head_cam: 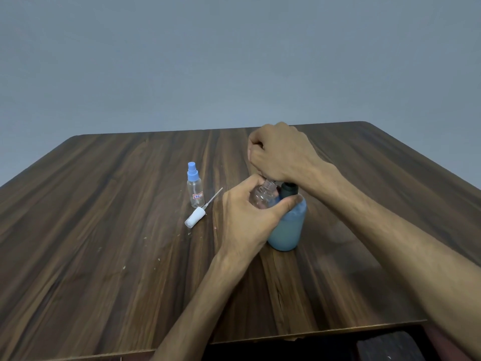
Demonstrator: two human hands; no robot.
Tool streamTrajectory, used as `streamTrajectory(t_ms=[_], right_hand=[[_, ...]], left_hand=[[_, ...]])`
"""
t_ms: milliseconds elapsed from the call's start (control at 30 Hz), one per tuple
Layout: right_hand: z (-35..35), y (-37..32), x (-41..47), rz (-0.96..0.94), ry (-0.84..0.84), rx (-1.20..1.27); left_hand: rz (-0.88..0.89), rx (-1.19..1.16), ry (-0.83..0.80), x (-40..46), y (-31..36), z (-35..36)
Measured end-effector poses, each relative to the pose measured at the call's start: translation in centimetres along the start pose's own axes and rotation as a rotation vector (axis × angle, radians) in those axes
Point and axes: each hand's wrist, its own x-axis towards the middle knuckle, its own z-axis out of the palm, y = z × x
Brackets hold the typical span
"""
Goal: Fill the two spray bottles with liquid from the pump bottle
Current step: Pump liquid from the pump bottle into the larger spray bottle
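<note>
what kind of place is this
Likely a plain indoor room, perhaps at home: a dark wood-grain table set against a bare grey wall, holding only a blue pump bottle and small spray bottle.

wall [234,53]: plain grey-blue, unmarked, beyond the hands | table [104,230]: dark streaked wood grain, rounded far corners, pale flecks left of the hands, chipped near edge below them | light: soft, even | under near edge: dark, indistinct shapes
</note>
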Motion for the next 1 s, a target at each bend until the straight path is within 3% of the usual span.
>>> streamTrajectory(t_ms=[100, 267, 400, 533, 667, 800, 1000], right_hand=[[-0.33, 0.19, 0.28, -0.033, 0.082, 0.001], [0.33, 0.14, -0.14, -0.009, -0.003, -0.019], [-0.37, 0.11, 0.23, -0.041, 0.111, -0.005], [0.15, 0.06, -0.26, -0.008, 0.002, -0.012], [-0.29, 0.06, 0.01, -0.040, 0.091, -0.018], [0.07, 0.01, -0.15, -0.009, -0.007, -0.007], [-0.39, -0.03, 0.13, -0.021, 0.058, -0.004]], left_hand=[[0.005, 0.000, 0.000, -0.03, 0.01, -0.11], [-0.011, -0.018, -0.005, -0.02, -0.04, -0.01], [-0.003, 0.004, 0.003, -0.06, -0.01, -0.01], [-0.004, 0.002, 0.000, 0.03, -0.18, 0.05], [0.008, 0.011, 0.000, -0.04, -0.19, -0.06], [0.009, 0.004, 0.010, 0.04, -0.10, 0.02], [0.000, 0.024, 0.003, 0.01, -0.01, -0.05]])
